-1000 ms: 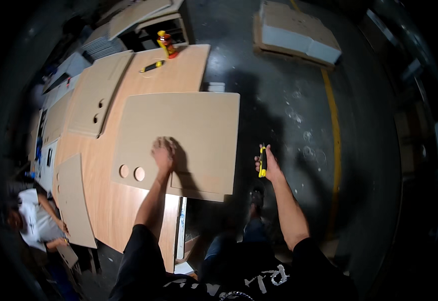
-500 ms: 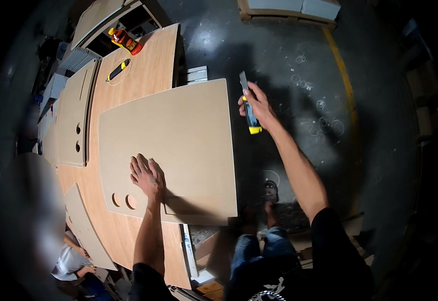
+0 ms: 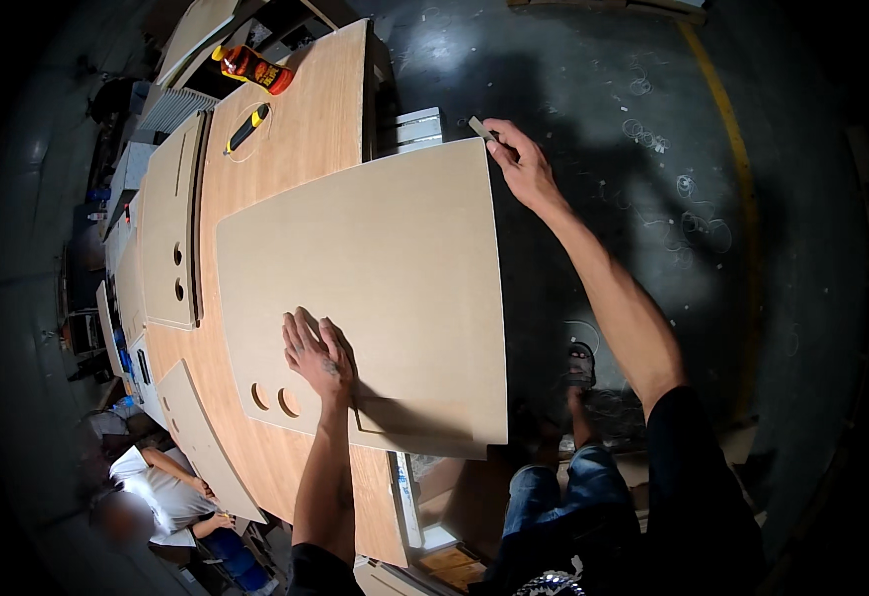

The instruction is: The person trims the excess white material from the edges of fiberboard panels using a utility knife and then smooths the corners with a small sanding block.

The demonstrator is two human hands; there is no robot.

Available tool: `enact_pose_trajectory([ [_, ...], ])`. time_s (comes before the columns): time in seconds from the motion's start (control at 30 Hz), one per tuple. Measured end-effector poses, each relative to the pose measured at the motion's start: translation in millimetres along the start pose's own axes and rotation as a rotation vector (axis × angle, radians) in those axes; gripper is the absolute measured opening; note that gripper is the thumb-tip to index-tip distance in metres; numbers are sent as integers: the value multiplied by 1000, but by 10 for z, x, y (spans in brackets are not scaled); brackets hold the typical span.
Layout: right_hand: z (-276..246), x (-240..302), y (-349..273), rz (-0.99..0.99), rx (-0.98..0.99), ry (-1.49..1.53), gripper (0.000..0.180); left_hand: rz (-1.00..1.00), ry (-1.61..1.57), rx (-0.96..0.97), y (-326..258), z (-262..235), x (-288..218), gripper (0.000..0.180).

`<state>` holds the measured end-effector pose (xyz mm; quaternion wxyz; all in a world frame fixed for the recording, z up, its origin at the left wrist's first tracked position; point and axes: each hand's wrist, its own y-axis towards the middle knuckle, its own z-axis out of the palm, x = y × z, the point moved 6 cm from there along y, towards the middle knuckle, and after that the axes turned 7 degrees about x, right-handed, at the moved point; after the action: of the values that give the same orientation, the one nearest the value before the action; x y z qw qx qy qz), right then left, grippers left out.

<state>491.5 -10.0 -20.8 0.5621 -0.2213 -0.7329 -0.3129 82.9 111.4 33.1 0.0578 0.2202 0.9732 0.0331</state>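
Note:
A large beige board (image 3: 395,268) with two round holes near its near left corner lies on the wooden table and juts past the table's right edge. My left hand (image 3: 317,356) rests palm down on the board, fingers outstretched, to the right of the holes. At the board's far right corner my right hand (image 3: 524,167) is closed on a utility knife (image 3: 479,127). Only the knife's blade end shows beyond my fingers; its handle is hidden. The blade is close to the corner, and I cannot tell whether it touches the edge.
A second utility knife (image 3: 247,129), yellow and black, and a red bottle with a yellow cap (image 3: 252,70) lie on the wooden table (image 3: 325,109). Further boards (image 3: 178,209) are at the left. Another person (image 3: 171,487) holds a smaller board (image 3: 206,437). Thin offcuts litter the floor.
My right hand has brought the knife from beside the board's right edge to its far right corner, tilting it. My left hand stays on the board. The whole view has shifted slightly.

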Motion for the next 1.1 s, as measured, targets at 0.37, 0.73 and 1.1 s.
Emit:
enact_pose_trajectory([
  [0.37,12,-86,32,-56,-26,35,28,13,-20,2,-4,7,-4,56],
  [0.73,3,-39,16,-48,-88,11,27,21,-12,-6,0,24,22,55],
  [1.1,-56,53,-40,-63,-39,-89,27,40,-17,-37,-8,44,14,55],
])
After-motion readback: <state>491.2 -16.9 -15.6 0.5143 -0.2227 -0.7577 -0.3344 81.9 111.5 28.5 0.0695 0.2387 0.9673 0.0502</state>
